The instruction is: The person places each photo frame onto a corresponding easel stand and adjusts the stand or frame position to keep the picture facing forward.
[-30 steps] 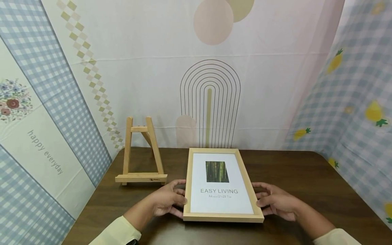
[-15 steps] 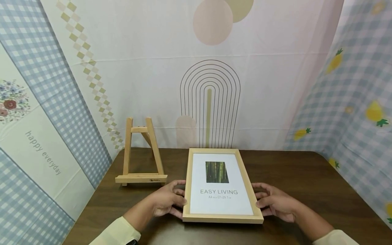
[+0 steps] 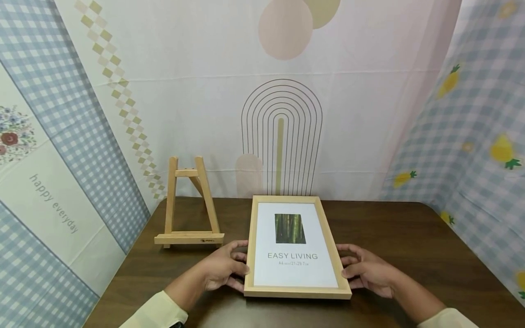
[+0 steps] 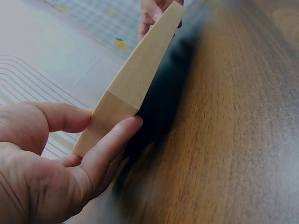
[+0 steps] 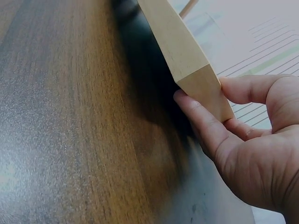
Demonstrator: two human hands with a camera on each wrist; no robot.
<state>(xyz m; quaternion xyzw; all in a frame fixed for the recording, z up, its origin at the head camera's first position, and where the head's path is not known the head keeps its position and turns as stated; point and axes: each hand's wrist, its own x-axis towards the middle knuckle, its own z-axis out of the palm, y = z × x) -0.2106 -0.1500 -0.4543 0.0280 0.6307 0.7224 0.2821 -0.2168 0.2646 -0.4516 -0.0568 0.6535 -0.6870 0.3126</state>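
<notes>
A light wooden picture frame (image 3: 298,292) lies face up between the two hands. Its white insert reads "EASY LIVING" under a small photo of green bamboo. My left hand (image 3: 224,268) grips the frame's left side near the front corner. In the left wrist view, that hand's thumb and fingers (image 4: 110,144) pinch the wooden edge, one finger reaching beneath it. The right hand (image 3: 371,271) holds the opposite side the same way; the right wrist view shows its fingers (image 5: 205,119) around the corner. Dark shadow fills the space under the frame's front edge in both wrist views.
A small wooden tabletop easel (image 3: 189,237) stands upright to the left of the frame, its ledge facing forward. Both are at a dark brown wooden table (image 3: 393,228). Behind it hangs a pale patterned cloth (image 3: 197,91), with blue checked cloth (image 3: 484,182) at the sides.
The frame's far edge has risen very slightly in the head view, and the frame has shifted a hair to the left. Both hands keep their grip; the easel stays put.
</notes>
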